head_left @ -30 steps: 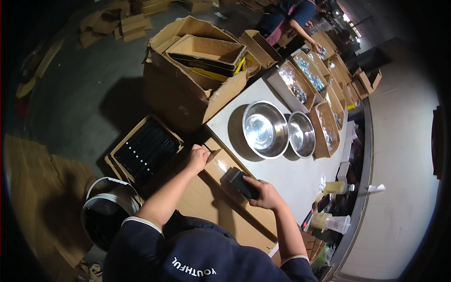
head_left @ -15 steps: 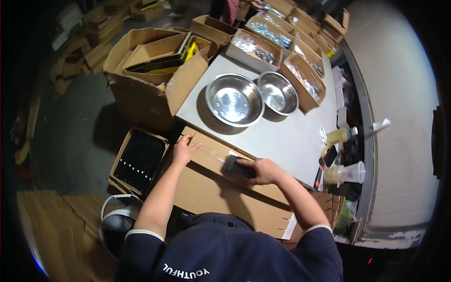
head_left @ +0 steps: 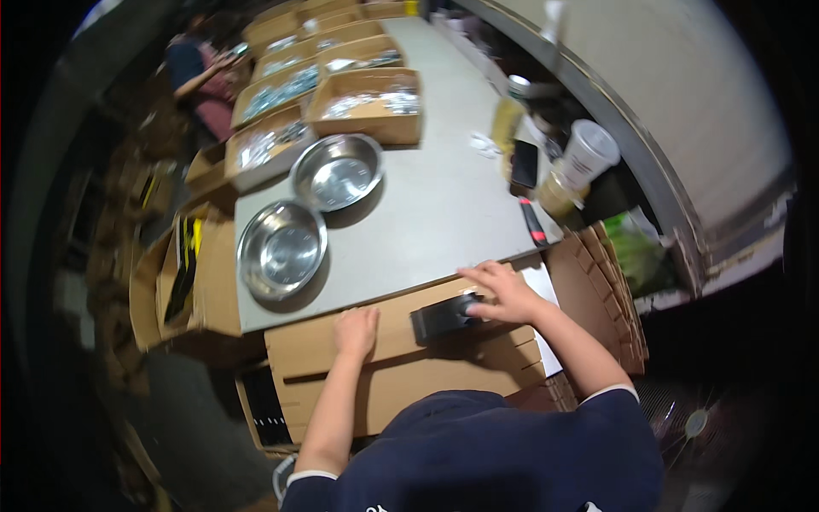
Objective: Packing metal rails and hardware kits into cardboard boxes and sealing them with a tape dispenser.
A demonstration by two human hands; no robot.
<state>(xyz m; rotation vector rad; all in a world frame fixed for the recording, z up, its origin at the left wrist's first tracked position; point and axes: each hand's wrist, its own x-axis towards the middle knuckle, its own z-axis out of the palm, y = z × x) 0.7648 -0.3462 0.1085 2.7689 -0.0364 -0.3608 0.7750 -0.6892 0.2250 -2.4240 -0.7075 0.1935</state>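
A flat cardboard box (head_left: 401, 384) lies in front of me against the near edge of the table. My left hand (head_left: 357, 331) rests on its far flap, fingers pressed together and bent at the flap's far edge. On the flap lies a black block-shaped tool (head_left: 439, 320), apparently a tape dispenser, with a rounded part at its right end. My right hand (head_left: 503, 294) is at that end, fingers spread over the cardboard and thumb touching the tool. Some blur hides how firmly the thumb touches.
Two steel bowls (head_left: 281, 252) stand on the grey table (head_left: 444, 188). Behind them, open cartons (head_left: 367, 107) hold small bagged parts. A red-black cutter (head_left: 532, 222), a phone (head_left: 524, 164), a bottle and plastic cups sit at right. Another person (head_left: 200, 77) stands far left.
My view has turned to the right. My right hand has loosened from around the black tool, its fingers now spread at the right end. My left hand's fingers have drawn together.
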